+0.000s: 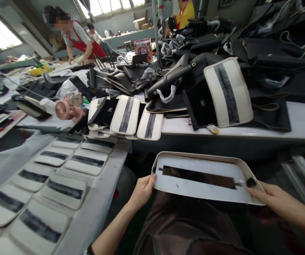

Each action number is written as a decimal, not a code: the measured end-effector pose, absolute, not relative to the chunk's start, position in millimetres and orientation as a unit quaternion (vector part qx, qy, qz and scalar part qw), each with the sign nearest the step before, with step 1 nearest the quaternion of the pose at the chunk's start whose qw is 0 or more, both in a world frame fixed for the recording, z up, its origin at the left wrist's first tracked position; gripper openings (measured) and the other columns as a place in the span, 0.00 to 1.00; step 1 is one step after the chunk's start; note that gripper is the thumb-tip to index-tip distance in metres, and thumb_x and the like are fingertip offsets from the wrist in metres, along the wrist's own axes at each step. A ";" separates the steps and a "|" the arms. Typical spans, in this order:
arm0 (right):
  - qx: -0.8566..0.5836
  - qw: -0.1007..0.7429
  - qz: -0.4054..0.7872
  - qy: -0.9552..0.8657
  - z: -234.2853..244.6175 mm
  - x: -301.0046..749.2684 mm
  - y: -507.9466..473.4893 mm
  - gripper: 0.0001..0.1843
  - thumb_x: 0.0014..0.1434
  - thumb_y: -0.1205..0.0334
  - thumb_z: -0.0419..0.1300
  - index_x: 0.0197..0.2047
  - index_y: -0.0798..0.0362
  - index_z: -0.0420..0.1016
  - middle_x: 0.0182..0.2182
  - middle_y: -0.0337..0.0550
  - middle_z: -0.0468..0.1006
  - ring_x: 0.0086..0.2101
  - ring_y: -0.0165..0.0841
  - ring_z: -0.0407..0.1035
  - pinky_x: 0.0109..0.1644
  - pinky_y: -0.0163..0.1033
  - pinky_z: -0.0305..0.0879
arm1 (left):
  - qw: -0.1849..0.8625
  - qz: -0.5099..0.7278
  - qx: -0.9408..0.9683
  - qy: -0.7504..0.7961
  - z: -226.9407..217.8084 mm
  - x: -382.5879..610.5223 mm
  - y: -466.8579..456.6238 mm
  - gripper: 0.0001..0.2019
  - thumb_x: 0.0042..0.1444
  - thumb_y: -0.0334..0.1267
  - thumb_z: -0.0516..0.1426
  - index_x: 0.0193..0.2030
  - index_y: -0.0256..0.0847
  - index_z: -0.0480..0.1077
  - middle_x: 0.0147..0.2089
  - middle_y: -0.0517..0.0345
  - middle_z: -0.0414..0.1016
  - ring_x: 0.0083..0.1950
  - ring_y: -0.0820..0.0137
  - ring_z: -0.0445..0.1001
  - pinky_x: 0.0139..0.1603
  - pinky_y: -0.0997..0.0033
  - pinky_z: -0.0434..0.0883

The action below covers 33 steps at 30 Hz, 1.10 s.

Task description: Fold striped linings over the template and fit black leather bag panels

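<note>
Across an open dark gap [138, 163] from the bare margin of the left table [99, 198], pinching the left end of the slotted panel [203, 164] in the left hand [143, 187]; holding it short of the bench [303, 115] edge; gripping its right end in the right hand [271, 198], thumb on top.

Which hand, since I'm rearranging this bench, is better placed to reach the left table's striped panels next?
Probably the left hand: though holding the cream-rimmed piece, it's nearer those striped panels; the right hand holds the piece's farther end.

No text can be read. Far beyond the left hand [143, 188], a box [143, 50] carries unreadable print; nearer the grip, a bag [196, 111] shows a small label [203, 103], likewise unreadable.
</note>
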State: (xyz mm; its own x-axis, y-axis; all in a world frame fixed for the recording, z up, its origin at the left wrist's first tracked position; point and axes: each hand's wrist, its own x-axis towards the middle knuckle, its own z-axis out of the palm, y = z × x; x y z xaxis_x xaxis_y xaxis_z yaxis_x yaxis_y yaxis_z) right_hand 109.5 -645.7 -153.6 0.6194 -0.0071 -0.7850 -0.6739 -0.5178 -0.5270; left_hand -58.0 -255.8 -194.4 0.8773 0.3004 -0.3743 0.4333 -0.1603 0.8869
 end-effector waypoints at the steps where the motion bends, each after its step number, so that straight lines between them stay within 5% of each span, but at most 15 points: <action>1: -0.775 0.451 0.379 0.228 -152.7 106.4 -644.5 0.40 0.37 0.39 0.69 0.52 0.51 0.72 0.32 0.59 0.80 0.28 0.55 0.76 0.28 0.53 0.72 | 0.611 -0.047 0.755 0.235 -196.2 -58.0 -255.9 0.27 0.61 0.60 0.49 0.22 0.40 0.58 0.15 0.66 0.55 0.16 0.78 0.55 0.17 0.78 0.52; 7: -0.733 0.520 0.354 0.258 -141.8 88.6 -631.9 0.33 0.47 0.45 0.65 0.54 0.52 0.70 0.30 0.59 0.80 0.26 0.53 0.77 0.28 0.52 0.74 | 0.648 -0.042 0.717 0.254 -184.3 -54.5 -256.9 0.26 0.58 0.60 0.53 0.22 0.40 0.56 0.17 0.68 0.52 0.16 0.80 0.52 0.17 0.78 0.50; 14: -0.773 0.512 0.336 0.163 -144.7 76.6 -630.3 0.26 0.52 0.44 0.59 0.48 0.54 0.70 0.28 0.50 0.79 0.25 0.46 0.76 0.27 0.49 0.74 | 0.634 -0.180 0.703 0.267 -139.5 -36.2 -246.2 0.27 0.50 0.65 0.55 0.24 0.40 0.60 0.16 0.70 0.50 0.16 0.79 0.49 0.16 0.78 0.47; 19: -0.870 0.459 0.180 0.006 -167.6 65.5 -639.1 0.23 0.58 0.47 0.53 0.48 0.55 0.73 0.37 0.50 0.80 0.44 0.47 0.74 0.48 0.48 0.71 | 0.532 -0.124 0.809 0.216 -150.5 -38.0 -239.8 0.27 0.55 0.64 0.52 0.24 0.39 0.64 0.21 0.61 0.62 0.24 0.72 0.64 0.24 0.75 0.61; 22: -0.875 0.455 0.164 -0.001 -173.1 61.1 -639.6 0.24 0.63 0.49 0.50 0.55 0.55 0.70 0.43 0.50 0.80 0.48 0.45 0.72 0.51 0.45 0.67 | 0.503 -0.078 0.834 0.213 -158.9 -43.4 -238.4 0.27 0.55 0.65 0.51 0.25 0.40 0.64 0.25 0.59 0.67 0.29 0.67 0.69 0.29 0.73 0.67; 29: -0.879 0.452 0.153 0.008 -168.3 55.3 -632.7 0.23 0.66 0.50 0.48 0.56 0.54 0.69 0.44 0.47 0.79 0.41 0.41 0.73 0.44 0.39 0.66 | 0.558 -0.037 0.739 0.375 -161.2 -40.7 -258.2 0.39 0.36 0.66 0.64 0.49 0.43 0.63 0.45 0.51 0.75 0.45 0.52 0.76 0.33 0.59 0.79; 33: -0.881 0.454 0.129 0.038 -166.8 52.0 -628.2 0.24 0.65 0.49 0.49 0.57 0.54 0.70 0.40 0.46 0.80 0.39 0.41 0.73 0.43 0.38 0.67 | 0.566 -0.002 0.740 0.364 -159.8 -43.7 -272.6 0.37 0.41 0.64 0.62 0.53 0.43 0.63 0.46 0.51 0.75 0.47 0.52 0.76 0.36 0.60 0.79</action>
State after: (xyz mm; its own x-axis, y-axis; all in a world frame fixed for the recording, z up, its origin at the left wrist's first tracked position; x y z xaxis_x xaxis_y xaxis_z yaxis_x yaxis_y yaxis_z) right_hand 52.0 -628.2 -166.8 0.9638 0.0512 -0.2617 -0.1836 -0.5843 -0.7905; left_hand -43.7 -272.6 -159.8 0.7346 0.5363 -0.4156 0.5416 -0.0946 0.8353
